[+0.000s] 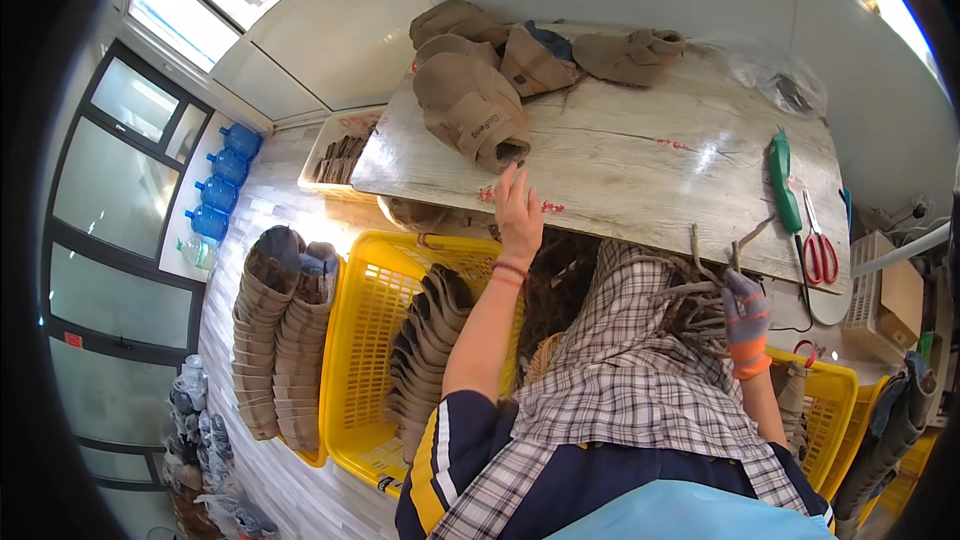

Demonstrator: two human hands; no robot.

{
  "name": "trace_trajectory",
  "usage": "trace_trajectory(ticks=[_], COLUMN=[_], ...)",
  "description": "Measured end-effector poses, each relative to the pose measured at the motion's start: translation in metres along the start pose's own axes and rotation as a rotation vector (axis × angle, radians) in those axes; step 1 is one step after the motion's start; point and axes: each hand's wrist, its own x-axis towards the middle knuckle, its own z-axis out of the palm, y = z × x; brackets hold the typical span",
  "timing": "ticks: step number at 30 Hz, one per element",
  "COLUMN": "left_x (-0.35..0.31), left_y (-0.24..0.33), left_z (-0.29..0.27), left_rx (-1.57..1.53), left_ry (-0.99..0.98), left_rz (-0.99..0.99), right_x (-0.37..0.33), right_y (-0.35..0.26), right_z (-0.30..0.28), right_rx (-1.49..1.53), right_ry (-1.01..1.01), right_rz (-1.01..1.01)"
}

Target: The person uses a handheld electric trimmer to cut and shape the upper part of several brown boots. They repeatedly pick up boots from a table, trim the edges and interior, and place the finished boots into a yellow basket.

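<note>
My left hand [518, 220], bare with a red cord at the wrist, reaches over the near table edge. Its fingers stretch toward the near end of a tan cap [468, 105] and seem to touch it. More tan caps lie behind, one of them a cap [628, 57] set apart to the right. On my right hand [746, 318] is a grey and orange glove. Its fingers close round thin brown strips [697, 290], whose ends stick up above it. A tangle of such strips rests by my checked apron [630, 330].
Green-handled electric tool [782, 180] and red-handled scissors [820, 245] lie on the right of the table [620, 155]. Yellow baskets [345, 380] with stacked caps flank me. Nested cap stacks [268, 340] stand at left, near blue water jugs [222, 180].
</note>
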Motion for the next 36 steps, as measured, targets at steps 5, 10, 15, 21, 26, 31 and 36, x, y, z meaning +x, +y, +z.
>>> trace_trajectory(ticks=[5, 10, 15, 21, 26, 31, 36], left_x=[0.045, 0.073, 0.068, 0.058, 0.029, 0.028, 0.043], left_y=[-0.018, -0.035, -0.082, -0.101, -0.053, 0.019, 0.032], left_z=[0.046, 0.051, 0.029, -0.073, -0.162, -0.162, -0.121], left_rx=[0.141, 0.351, 0.314, -0.602, -1.078, -0.435, -0.291], left_ry=[0.027, -0.151, 0.155, -0.015, 0.053, 0.006, 0.344], left_rz=[-0.237, -0.399, -0.317, -0.558, -0.711, -0.549, 0.023], right_x=[0.068, 0.162, 0.242, 0.259, 0.224, 0.15, 0.134], right_y=[-0.02, -0.037, -0.038, -0.091, -0.177, -0.189, -0.172], right_z=[0.01, 0.091, 0.246, 0.344, 0.298, 0.246, 0.143], right_rx=[0.109, 0.246, 0.614, 0.641, 0.562, 1.003, 0.81], right_ry=[-0.043, -0.311, -0.653, -0.709, -1.296, -0.812, -0.36], right_rz=[-0.076, -0.035, 0.142, 0.046, 0.095, -0.139, -0.076])
